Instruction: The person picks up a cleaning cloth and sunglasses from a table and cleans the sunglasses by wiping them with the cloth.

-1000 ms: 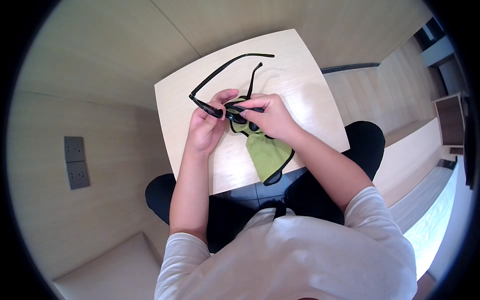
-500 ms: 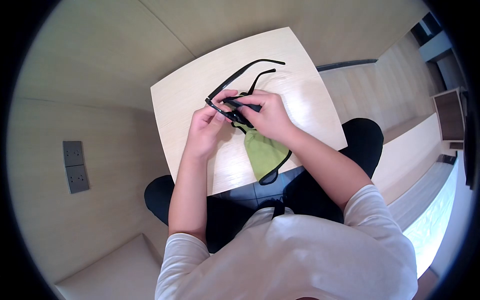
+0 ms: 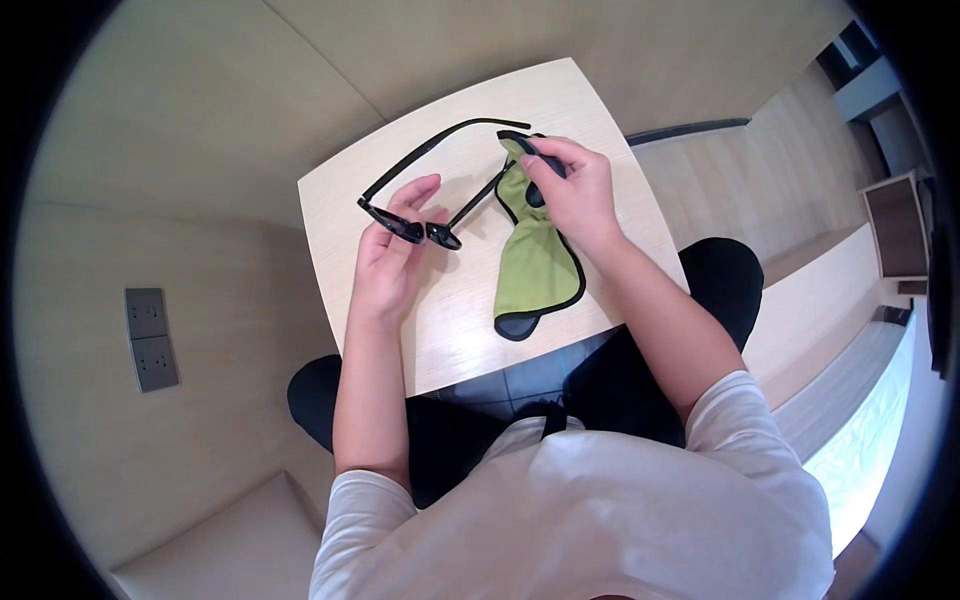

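Black sunglasses (image 3: 398, 226) with dark lenses are held by my left hand (image 3: 388, 262) near one lens, its fingers partly curled behind the frame. The temples are unfolded and stretch away toward the far side of the table. On the right, my right hand (image 3: 578, 195) pinches the upper end of a green cloth piece with black edging (image 3: 535, 272). This cloth narrows in the middle and hangs toward the near edge of the table, showing a dark underside at its lower end. One temple tip passes close to the cloth's upper end.
A small pale wooden table (image 3: 455, 345) stands before me, with my dark-trousered legs (image 3: 722, 290) at its near side. Wood panelling rises behind and to the left, bearing grey wall sockets (image 3: 151, 339). A ledge lies to the right.
My hands have drawn apart. The sunglasses moved left and nearer with my left hand, while my right hand moved right and away, now gripping the green cloth and lifting its upper end.
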The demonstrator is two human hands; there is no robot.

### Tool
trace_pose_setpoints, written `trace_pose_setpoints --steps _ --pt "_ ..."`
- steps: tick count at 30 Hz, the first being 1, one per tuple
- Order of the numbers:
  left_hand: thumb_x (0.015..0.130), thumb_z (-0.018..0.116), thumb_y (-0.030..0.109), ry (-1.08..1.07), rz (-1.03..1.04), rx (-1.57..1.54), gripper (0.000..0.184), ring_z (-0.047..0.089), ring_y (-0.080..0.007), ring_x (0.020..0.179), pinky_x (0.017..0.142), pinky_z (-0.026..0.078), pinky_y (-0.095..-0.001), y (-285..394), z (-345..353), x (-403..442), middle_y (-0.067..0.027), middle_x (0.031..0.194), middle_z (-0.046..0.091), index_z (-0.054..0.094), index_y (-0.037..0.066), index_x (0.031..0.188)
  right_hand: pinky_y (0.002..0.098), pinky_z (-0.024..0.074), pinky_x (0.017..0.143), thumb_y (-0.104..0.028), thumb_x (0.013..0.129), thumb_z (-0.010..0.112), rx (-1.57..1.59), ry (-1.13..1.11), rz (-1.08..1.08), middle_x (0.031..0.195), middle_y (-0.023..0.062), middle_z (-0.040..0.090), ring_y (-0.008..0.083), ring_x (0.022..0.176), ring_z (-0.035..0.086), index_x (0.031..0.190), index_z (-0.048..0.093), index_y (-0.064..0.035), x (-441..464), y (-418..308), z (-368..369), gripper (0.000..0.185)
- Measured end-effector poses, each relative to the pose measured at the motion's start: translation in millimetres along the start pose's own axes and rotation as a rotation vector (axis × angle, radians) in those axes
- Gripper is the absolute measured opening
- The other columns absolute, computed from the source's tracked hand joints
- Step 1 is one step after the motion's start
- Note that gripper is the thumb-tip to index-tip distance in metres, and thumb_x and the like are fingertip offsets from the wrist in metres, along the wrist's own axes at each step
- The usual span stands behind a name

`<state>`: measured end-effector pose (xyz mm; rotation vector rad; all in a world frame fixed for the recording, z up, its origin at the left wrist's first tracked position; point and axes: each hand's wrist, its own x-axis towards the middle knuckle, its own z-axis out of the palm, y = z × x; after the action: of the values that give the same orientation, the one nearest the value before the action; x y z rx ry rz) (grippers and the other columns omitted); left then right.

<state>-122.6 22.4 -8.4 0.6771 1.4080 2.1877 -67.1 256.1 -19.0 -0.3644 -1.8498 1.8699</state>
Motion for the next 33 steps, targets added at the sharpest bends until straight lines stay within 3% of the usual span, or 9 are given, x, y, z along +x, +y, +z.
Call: trace_pose_setpoints --steps 5,10,11,14,18,24,26,28,33 --pt "0.098 0.062 0.029 -0.005 -0.048 -0.287 0.021 0.032 -0.0363 0.145 0.112 0.033 -0.0652 -8 -5 3 -0.0192 0.151 0.04 0.054 0.014 0.085 0.0228 0.0492 0.066 -0.005 0.091 0.069 0.23 0.077 0.09 0.088 0.0036 0.069 0.0065 0.075 0.061 0.106 0.07 0.0044 8 -5 -5 0.017" --pt "0.103 0.052 0.03 -0.002 0.014 -0.572 0.02 0.026 -0.0366 0.149 0.116 0.024 -0.0679 -14 -15 4 -0.0183 0.157 0.033 0.055 0.018 0.088 0.034 0.0566 0.082 -0.016 0.102 0.052 0.788 0.082 0.442 0.107 0.0117 0.069 0.0192 0.092 0.069 0.12 0.061 0.0025 21 -2 -22 0.027" --pt "0.105 0.048 0.03 0.012 0.029 -0.686 0.021 0.023 -0.0366 0.15 0.116 0.021 -0.0687 -14 -15 4 -0.0179 0.159 0.029 0.056 0.019 0.089 0.0406 0.0556 0.091 -0.021 0.106 0.04 0.939 -0.022 0.565 0.12 0.0137 0.064 0.0243 0.105 0.066 0.13 0.054 -0.0002 19 -1 -21 0.035" --pt "0.106 0.045 0.031 -0.031 0.015 -0.738 0.022 0.017 -0.0367 0.152 0.116 0.021 -0.0692 -17 -8 4 -0.0175 0.162 0.025 0.055 0.019 0.09 0.0413 0.0537 0.094 -0.02 0.105 0.039 0.983 -0.211 0.731 0.124 0.0136 0.062 0.0249 0.111 0.064 0.133 0.051 -0.001 1 -10 -2 0.036" --pt "0.101 0.057 0.029 -0.129 0.028 -0.611 0.013 0.02 -0.0358 0.151 0.118 0.022 -0.0624 -19 -12 4 -0.0158 0.16 0.029 0.056 0.02 0.092 0.041 0.053 0.096 -0.017 0.104 0.04 0.884 -0.447 0.605 0.126 0.0138 0.062 0.0249 0.111 0.064 0.134 0.051 -0.0008 -15 3 19 0.036" --pt "0.1 0.059 0.029 -0.098 0.027 -0.621 0.015 0.027 -0.0327 0.148 0.116 0.029 -0.0546 -28 -3 5 -0.0151 0.161 0.028 0.056 0.016 0.093 0.0317 0.0535 0.09 0.013 0.083 0.058 0.452 -0.632 0.4 0.113 0.0086 0.067 0.0165 0.103 0.066 0.13 0.054 0.0024 -20 6 23 0.048" --pt "0.1 0.059 0.03 -0.139 0.004 -0.583 0.016 0.027 -0.0324 0.148 0.116 0.03 -0.0519 -29 7 5 -0.0152 0.159 0.03 0.056 0.016 0.093 0.0301 0.0535 0.087 0.013 0.079 0.06 0.397 -0.588 0.416 0.109 0.0066 0.067 0.0137 0.099 0.065 0.124 0.059 0.0013 -24 -2 27 0.047" --pt "0.1 0.058 0.03 -0.147 0.006 -0.566 0.016 0.028 -0.0332 0.147 0.116 0.031 -0.0506 -28 7 4 -0.016 0.158 0.031 0.056 0.015 0.094 0.0267 0.0536 0.082 0.01 0.079 0.063 0.207 -0.627 0.129 0.105 0.0032 0.069 0.0109 0.091 0.065 0.116 0.064 0.0002 -28 1 28 0.038" --pt "0.1 0.059 0.029 -0.102 -0.063 -0.55 0.016 0.031 -0.033 0.146 0.116 0.033 -0.0499 -31 -4 2 -0.0174 0.155 0.037 0.056 0.015 0.092 0.0252 0.0521 0.08 0.007 0.079 0.064 0.113 -0.573 0.215 0.094 0.0039 0.07 0.0094 0.086 0.064 0.103 0.066 0.0014 -31 12 26 0.025"
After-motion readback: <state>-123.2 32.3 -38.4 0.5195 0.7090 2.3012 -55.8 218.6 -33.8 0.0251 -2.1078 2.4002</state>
